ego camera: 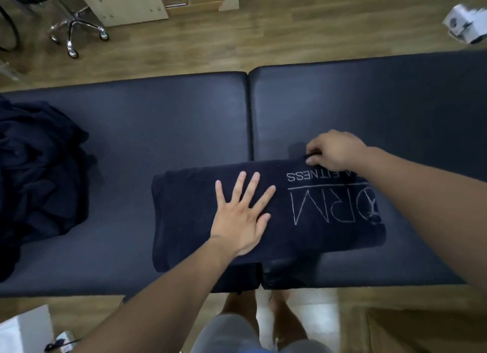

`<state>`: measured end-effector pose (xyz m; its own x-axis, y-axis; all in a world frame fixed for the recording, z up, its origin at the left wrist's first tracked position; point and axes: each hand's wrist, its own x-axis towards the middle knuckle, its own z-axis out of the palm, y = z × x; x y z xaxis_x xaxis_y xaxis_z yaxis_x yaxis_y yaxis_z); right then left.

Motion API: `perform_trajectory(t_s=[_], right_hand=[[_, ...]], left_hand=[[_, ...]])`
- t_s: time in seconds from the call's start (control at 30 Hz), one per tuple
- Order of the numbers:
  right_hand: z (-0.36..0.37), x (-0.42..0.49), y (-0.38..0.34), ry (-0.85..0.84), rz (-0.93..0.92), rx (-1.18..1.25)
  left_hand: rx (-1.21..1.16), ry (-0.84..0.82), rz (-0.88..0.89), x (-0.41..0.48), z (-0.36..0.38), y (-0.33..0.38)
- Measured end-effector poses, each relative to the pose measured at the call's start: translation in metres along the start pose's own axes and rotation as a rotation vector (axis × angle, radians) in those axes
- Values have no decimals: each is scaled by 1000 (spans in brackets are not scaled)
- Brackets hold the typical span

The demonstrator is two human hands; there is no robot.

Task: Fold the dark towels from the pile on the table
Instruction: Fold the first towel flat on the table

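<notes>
A dark navy towel (pixel 321 236) with pale stitched lettering lies folded into a wide rectangle near the front of the padded table (pixel 163 120). My left hand (pixel 241 213) presses flat on the towel's middle with fingers spread. My right hand (pixel 334 149) pinches the towel's far edge near its right corner. A heap of unfolded dark towels (pixel 39 176) sits at the table's left end.
The table is dark blue, split by a seam (pixel 249 115) down its middle. Beyond it lie a wooden floor, a chrome chair base (pixel 75 30), a pale wooden cabinet (pixel 126 2) and a white box (pixel 466 23) at far right. My legs stand at the table's front edge.
</notes>
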<state>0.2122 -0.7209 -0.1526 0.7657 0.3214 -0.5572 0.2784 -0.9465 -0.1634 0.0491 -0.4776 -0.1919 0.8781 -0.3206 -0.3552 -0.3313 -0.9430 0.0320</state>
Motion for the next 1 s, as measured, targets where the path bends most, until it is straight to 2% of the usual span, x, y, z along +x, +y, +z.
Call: perform_trajectory(t_s=[0.1, 0.23, 0.27, 0.4, 0.5, 0.57, 0.6, 0.67, 0.7, 0.77, 0.8, 0.87, 0.97, 1.0], right_hand=[[12, 6, -4, 139, 99, 77], [42, -22, 10, 481, 265, 271], [54, -35, 18, 497, 265, 291], [88, -70, 50, 218, 368, 444], [66, -49, 59, 107, 443, 462], [52, -38, 57, 102, 501, 481], [48, -36, 52, 153, 524, 505], [39, -38, 36, 420, 501, 600], [33, -40, 22, 564, 429, 604], [24, -48, -15, 685, 213, 541], [26, -52, -33, 672, 105, 495], [41, -59, -67, 539, -55, 321], [66, -60, -110, 151, -188, 30], [68, -55, -115, 83, -202, -52]], left_hand=[[-13, -14, -32, 8, 2, -4], [7, -22, -32, 7, 3, 0], [14, -19, -55, 5, 3, -2], [-138, 4, -381, -10, 5, -35], [-269, -5, -590, -21, 7, -64], [-438, 8, -700, -23, 4, -78], [-541, 23, -761, -23, 1, -84], [-681, 33, -868, -24, -3, -93], [-702, 37, -902, -26, -4, -97], [-698, 63, -943, -33, -5, -105], [-700, 76, -965, -36, -3, -108], [-744, 104, -1001, -41, 0, -110], [-816, 120, -1000, -51, 7, -101], [-807, 126, -971, -57, 11, -97]])
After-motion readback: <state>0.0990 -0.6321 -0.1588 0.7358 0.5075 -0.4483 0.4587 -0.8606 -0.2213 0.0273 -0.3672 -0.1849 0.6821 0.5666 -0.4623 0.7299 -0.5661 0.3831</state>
